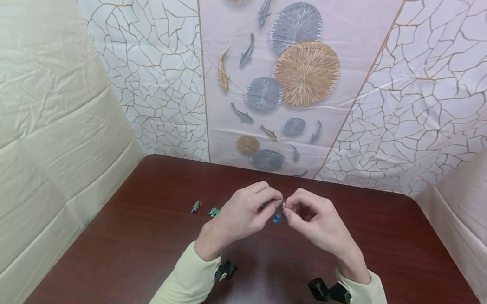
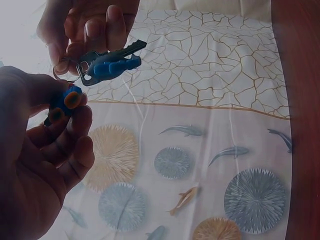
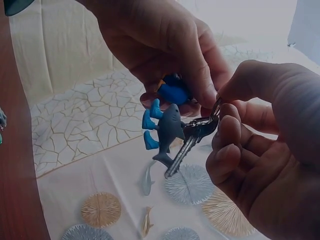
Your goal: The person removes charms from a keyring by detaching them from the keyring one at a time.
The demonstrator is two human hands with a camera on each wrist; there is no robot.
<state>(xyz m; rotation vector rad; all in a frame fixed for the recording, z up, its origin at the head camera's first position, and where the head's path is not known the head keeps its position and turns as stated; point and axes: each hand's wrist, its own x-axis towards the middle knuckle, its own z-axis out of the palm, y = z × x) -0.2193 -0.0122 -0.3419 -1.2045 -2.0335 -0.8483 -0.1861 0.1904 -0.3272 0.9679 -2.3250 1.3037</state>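
- Head view: left hand (image 1: 239,214) and right hand (image 1: 314,221) meet above the dark red surface (image 1: 388,254), fingertips together over a small blue item.
- Right hand grip: fingers pinch a metal ring (image 3: 214,111); a key (image 3: 186,145) and a shark charm (image 3: 167,131) hang from it.
- Left hand grip: fingers curl round a blue toy (image 2: 67,100) with orange spots, held just beside the ring.
- Progress, as a judgement: key and shark already sit on the ring; whether the blue toy is linked to it cannot be told, so that join looks like the part in hand.
- Also on the surface, left of the hands and well apart from them: a grey figure (image 1: 196,206) and a green figure (image 1: 213,211), both untouched.
- Backdrop: patterned cloth (image 1: 289,80) with fish and discs.
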